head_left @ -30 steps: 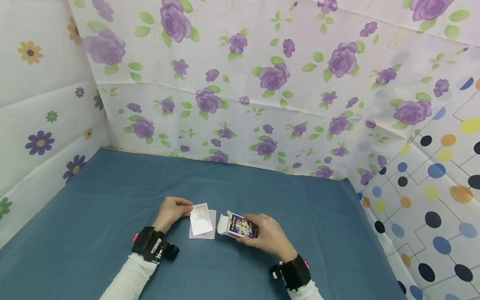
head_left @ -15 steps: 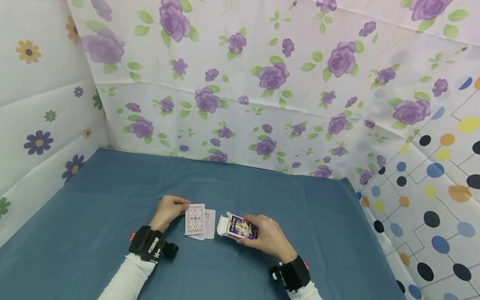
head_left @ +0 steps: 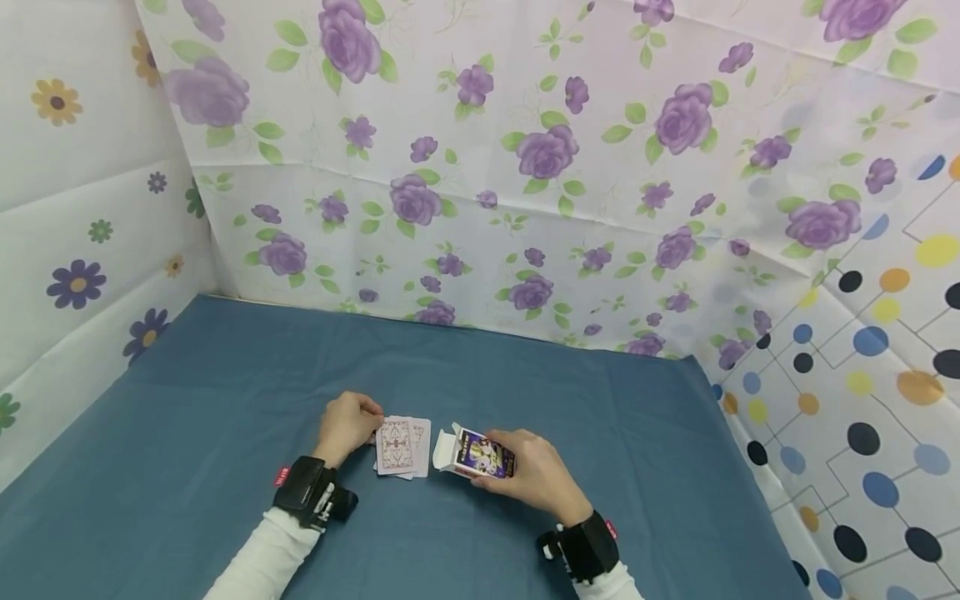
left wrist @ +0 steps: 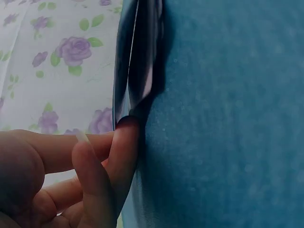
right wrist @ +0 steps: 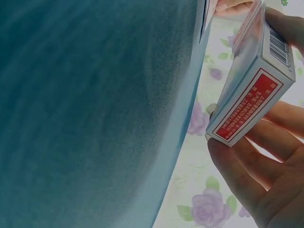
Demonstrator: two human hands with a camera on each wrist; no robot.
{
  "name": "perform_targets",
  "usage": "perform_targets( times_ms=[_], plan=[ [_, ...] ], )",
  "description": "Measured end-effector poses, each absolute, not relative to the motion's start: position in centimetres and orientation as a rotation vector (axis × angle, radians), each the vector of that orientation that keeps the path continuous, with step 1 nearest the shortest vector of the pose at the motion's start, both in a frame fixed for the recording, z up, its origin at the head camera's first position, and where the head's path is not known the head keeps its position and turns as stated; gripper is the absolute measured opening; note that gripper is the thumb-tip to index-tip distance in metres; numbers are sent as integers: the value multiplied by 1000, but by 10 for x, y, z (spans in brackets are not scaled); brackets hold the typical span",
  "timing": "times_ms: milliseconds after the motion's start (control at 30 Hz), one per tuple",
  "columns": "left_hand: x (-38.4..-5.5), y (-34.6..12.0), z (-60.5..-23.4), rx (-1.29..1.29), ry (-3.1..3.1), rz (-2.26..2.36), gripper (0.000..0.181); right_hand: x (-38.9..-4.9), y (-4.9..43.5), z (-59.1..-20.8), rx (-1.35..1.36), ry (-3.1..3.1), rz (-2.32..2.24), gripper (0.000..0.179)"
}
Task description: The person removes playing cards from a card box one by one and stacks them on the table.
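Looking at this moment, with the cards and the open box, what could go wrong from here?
1. The cards overlap unevenly and the left hand pinches only at their edge, so some might slip loose.
2. The flap stands open close beside the cards and might catch one if they come together.
3. The right hand holds the box with that end open; anything inside, which is hidden, could slide out if it tips.
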State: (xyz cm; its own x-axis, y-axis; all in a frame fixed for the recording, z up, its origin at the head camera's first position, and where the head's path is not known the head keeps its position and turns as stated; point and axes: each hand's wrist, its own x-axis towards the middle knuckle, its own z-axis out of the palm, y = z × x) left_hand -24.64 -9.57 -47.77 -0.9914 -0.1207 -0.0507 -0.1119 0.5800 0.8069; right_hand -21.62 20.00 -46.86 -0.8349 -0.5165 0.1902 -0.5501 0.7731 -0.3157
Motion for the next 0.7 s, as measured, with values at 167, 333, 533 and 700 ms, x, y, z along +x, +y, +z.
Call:
perform_targets(
  times_ms=[167, 333, 533, 700],
  plan=[
    [-243, -92, -476, 143, -2764, -1361, 9, -216, 200, -468, 869, -2874, 543, 64],
    [-242, -89, -476, 79, -2753, -1360, 14, -216, 200, -467, 871, -2882, 543, 64],
    [-246, -86, -479, 4, -2740, -1394, 26, -217, 200, -467, 872, -2880, 537, 63],
    [-248, -85, -481, -2, -2764, -1404, 30, -217, 200, -467, 867, -2884, 540, 63]
  ],
)
